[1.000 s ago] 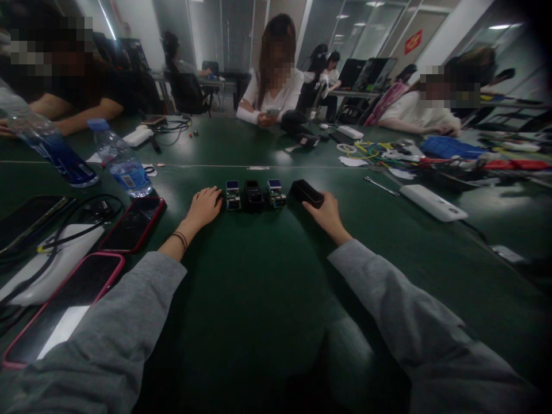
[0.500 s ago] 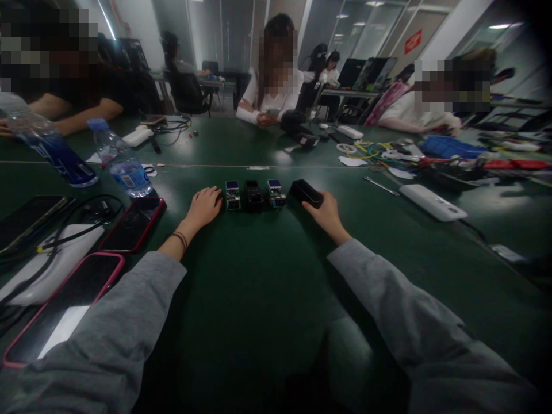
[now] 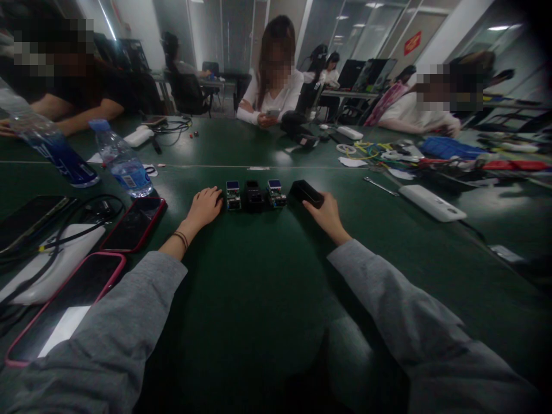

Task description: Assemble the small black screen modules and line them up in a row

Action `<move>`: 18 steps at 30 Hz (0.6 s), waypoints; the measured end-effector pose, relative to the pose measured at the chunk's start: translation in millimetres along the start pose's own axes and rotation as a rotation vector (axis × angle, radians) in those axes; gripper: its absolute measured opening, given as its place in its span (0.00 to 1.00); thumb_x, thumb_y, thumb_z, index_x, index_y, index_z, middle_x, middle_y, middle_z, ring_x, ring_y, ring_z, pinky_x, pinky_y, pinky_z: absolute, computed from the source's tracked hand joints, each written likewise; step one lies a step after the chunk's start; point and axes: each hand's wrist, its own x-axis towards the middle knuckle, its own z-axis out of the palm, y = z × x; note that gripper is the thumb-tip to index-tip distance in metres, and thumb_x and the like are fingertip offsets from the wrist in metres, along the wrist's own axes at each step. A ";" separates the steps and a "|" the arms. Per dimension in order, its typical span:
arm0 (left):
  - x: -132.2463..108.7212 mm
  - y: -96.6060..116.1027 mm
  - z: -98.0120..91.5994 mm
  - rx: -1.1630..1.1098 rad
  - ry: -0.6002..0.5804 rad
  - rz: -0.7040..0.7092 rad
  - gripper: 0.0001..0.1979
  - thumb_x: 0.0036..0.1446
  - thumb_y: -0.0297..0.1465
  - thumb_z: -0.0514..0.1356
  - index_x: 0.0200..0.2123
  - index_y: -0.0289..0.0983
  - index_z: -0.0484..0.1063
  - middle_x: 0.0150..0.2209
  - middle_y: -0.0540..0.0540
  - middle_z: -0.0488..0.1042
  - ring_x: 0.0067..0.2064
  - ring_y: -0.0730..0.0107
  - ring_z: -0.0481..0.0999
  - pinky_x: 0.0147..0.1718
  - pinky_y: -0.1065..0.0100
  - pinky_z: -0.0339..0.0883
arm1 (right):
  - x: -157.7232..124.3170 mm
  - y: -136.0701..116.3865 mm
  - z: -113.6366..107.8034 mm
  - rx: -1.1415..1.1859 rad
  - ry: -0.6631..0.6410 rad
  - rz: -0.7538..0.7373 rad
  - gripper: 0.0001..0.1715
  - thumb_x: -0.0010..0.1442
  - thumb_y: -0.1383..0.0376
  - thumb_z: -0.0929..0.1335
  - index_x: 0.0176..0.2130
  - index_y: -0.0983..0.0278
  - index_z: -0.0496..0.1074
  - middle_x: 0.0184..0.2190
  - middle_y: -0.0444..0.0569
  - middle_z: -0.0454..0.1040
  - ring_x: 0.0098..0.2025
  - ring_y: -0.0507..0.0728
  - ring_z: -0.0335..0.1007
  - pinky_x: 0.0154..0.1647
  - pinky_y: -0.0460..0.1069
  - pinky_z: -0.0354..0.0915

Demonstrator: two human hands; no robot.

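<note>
Left hand (image 3: 207, 205): I am resting it palm down, fingers loosely spread, just beside the left circuit board (image 3: 233, 197).
Right hand (image 3: 328, 214): I am gripping the black box (image 3: 305, 192), right of the right circuit board (image 3: 276, 195).
Middle: a black housing (image 3: 253, 196) is sitting between both boards on the green table (image 3: 254, 270).

The table (image 3: 259, 270) is smooth and glossy. The box (image 3: 305, 192) right of centre looks like dull black plastic. On the left, the small bottle (image 3: 125, 164) is clear, shiny plastic and the near phone (image 3: 71, 299) glassy. The sleeves (image 3: 375, 293) are matt cloth; the spanner (image 3: 380, 186) on the right is bright metal.
</note>
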 end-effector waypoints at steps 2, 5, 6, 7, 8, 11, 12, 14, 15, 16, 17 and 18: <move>0.0 -0.4 0.2 -0.003 -0.003 0.002 0.24 0.75 0.35 0.49 0.68 0.33 0.67 0.71 0.35 0.66 0.72 0.48 0.64 0.70 0.45 0.58 | 0.2 -0.4 0.1 0.016 0.006 0.016 0.38 0.55 0.38 0.73 0.49 0.66 0.73 0.46 0.66 0.76 0.50 0.75 0.73 0.55 0.71 0.70; 0.0 -1.0 0.7 -0.008 0.003 0.008 0.24 0.75 0.35 0.49 0.68 0.33 0.68 0.71 0.35 0.66 0.72 0.48 0.64 0.70 0.45 0.58 | 1.1 -0.5 0.0 0.037 0.022 0.053 0.37 0.53 0.41 0.75 0.49 0.66 0.72 0.47 0.65 0.76 0.51 0.75 0.73 0.56 0.71 0.70; 0.0 -1.1 1.0 -0.009 0.007 0.010 0.24 0.75 0.35 0.49 0.68 0.33 0.68 0.71 0.34 0.67 0.72 0.48 0.65 0.70 0.45 0.58 | 1.5 -0.3 -0.5 0.043 0.026 0.070 0.37 0.53 0.43 0.75 0.49 0.66 0.72 0.47 0.66 0.76 0.51 0.75 0.74 0.56 0.70 0.70; 0.1 -1.2 1.2 -0.010 0.010 0.010 0.24 0.75 0.35 0.49 0.68 0.33 0.68 0.71 0.34 0.67 0.72 0.48 0.65 0.70 0.44 0.58 | 1.7 -0.1 -1.3 0.052 0.030 0.089 0.37 0.52 0.44 0.76 0.49 0.67 0.72 0.47 0.66 0.76 0.52 0.75 0.74 0.57 0.70 0.70; 0.1 -1.3 1.4 -0.010 0.011 0.008 0.24 0.75 0.34 0.49 0.68 0.34 0.68 0.71 0.35 0.67 0.72 0.48 0.65 0.70 0.44 0.58 | 1.7 0.2 -2.4 0.065 0.035 0.112 0.37 0.51 0.46 0.76 0.49 0.67 0.71 0.48 0.67 0.76 0.53 0.74 0.74 0.58 0.70 0.69; 0.1 -1.3 1.5 -0.013 0.007 0.003 0.24 0.74 0.34 0.49 0.68 0.35 0.68 0.71 0.35 0.66 0.72 0.48 0.65 0.70 0.42 0.58 | 0.0 -0.1 -7.5 0.131 0.056 0.193 0.36 0.51 0.49 0.76 0.51 0.66 0.70 0.52 0.66 0.76 0.55 0.73 0.73 0.60 0.68 0.69; -0.1 -1.2 1.3 -0.015 0.005 0.005 0.24 0.74 0.34 0.49 0.68 0.35 0.68 0.71 0.35 0.66 0.72 0.48 0.64 0.70 0.42 0.58 | -1.2 -1.2 -9.3 0.157 0.066 0.225 0.36 0.51 0.49 0.76 0.52 0.65 0.69 0.53 0.65 0.76 0.56 0.72 0.73 0.61 0.68 0.69; -0.7 -0.8 0.6 -0.019 0.003 0.005 0.24 0.75 0.35 0.49 0.68 0.34 0.68 0.72 0.35 0.66 0.72 0.48 0.64 0.70 0.43 0.58 | -4.1 -5.5 -12.0 0.200 0.092 0.285 0.36 0.51 0.49 0.77 0.52 0.64 0.68 0.52 0.62 0.76 0.56 0.71 0.74 0.61 0.67 0.69; -1.1 -0.4 0.1 -0.019 0.003 0.004 0.24 0.75 0.35 0.49 0.68 0.34 0.68 0.72 0.35 0.66 0.72 0.48 0.64 0.70 0.43 0.58 | -5.6 -8.5 -12.8 0.214 0.106 0.307 0.36 0.51 0.49 0.77 0.52 0.63 0.68 0.52 0.61 0.76 0.56 0.71 0.74 0.61 0.67 0.69; -1.5 0.0 -0.6 -0.018 0.004 0.002 0.24 0.75 0.35 0.49 0.68 0.34 0.68 0.71 0.35 0.66 0.72 0.48 0.64 0.70 0.43 0.59 | -7.0 -11.4 -13.5 0.223 0.119 0.325 0.36 0.50 0.48 0.77 0.52 0.63 0.69 0.52 0.61 0.77 0.56 0.71 0.75 0.61 0.66 0.69; -2.0 0.6 -1.3 -0.017 0.004 -0.001 0.24 0.75 0.35 0.49 0.68 0.34 0.68 0.71 0.35 0.66 0.72 0.48 0.64 0.70 0.44 0.58 | -8.4 -13.6 -14.5 0.224 0.127 0.334 0.36 0.50 0.48 0.77 0.52 0.63 0.69 0.51 0.60 0.77 0.55 0.70 0.75 0.61 0.66 0.69; -2.4 1.3 -2.2 -0.015 0.005 -0.005 0.24 0.75 0.35 0.49 0.68 0.34 0.68 0.71 0.35 0.66 0.72 0.48 0.64 0.70 0.44 0.58 | -9.6 -14.4 -16.4 0.216 0.129 0.333 0.36 0.50 0.48 0.77 0.52 0.63 0.69 0.51 0.60 0.77 0.55 0.70 0.75 0.61 0.66 0.69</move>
